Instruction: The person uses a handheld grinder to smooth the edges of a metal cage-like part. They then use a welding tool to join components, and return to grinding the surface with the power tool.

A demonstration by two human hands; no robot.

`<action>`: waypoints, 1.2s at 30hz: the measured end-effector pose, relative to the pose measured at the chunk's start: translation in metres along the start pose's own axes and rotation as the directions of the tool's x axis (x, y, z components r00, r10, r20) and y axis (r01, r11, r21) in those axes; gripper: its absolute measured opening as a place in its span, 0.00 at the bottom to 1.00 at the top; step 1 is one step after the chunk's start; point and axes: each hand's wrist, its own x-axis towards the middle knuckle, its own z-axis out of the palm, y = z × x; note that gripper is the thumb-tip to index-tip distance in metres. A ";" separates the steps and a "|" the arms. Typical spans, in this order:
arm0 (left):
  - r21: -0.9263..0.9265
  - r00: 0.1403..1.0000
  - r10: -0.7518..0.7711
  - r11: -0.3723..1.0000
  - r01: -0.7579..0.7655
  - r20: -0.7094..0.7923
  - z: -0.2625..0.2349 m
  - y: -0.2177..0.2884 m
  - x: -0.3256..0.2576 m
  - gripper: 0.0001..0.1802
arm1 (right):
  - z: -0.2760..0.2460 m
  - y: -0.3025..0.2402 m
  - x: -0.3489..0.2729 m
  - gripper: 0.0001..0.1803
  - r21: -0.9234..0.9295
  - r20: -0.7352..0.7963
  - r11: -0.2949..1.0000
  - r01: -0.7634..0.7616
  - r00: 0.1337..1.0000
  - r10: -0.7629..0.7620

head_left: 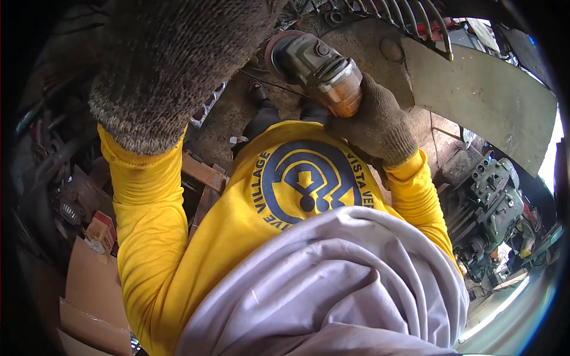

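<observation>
My right hand (380,121), in a brown knit work glove, is wrapped round the body of an angle grinder (325,74). The grinder's metal gear head points up and left, with a reddish-brown disc (281,54) at its end. Close to the camera, my left hand (184,65) fills the upper left in a thick brown knit glove. Its fingers run out past the top edge, so I cannot see whether they grip anything. Both arms wear yellow sleeves.
A row of curved metal bars (409,21) hangs at the top. A large flat sheet (481,98) stands at the right, above a greasy engine-like machine part (496,184). Cardboard (92,285) and a small red box (101,231) lie at the left among scrap metal.
</observation>
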 end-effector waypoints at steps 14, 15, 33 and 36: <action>-0.013 0.996 -0.021 1.000 0.023 0.083 -0.010 0.009 -0.003 0.20 | 0.011 -0.005 0.012 0.40 -0.056 -0.033 0.997 0.044 0.998 -0.046; -0.020 0.995 -0.023 0.999 0.025 0.095 -0.011 0.009 -0.004 0.20 | 0.010 -0.003 0.011 0.40 -0.057 -0.030 0.997 0.044 0.999 -0.045; -0.111 0.984 -0.179 0.978 0.178 -0.001 -0.015 0.044 0.009 0.13 | 0.016 0.001 0.020 0.41 0.062 0.002 0.993 0.106 0.994 -0.106; -0.122 0.992 -0.124 0.986 0.118 -0.038 0.004 0.034 0.011 0.13 | 0.026 0.009 0.023 0.38 -0.072 -0.075 0.993 0.091 0.993 -0.096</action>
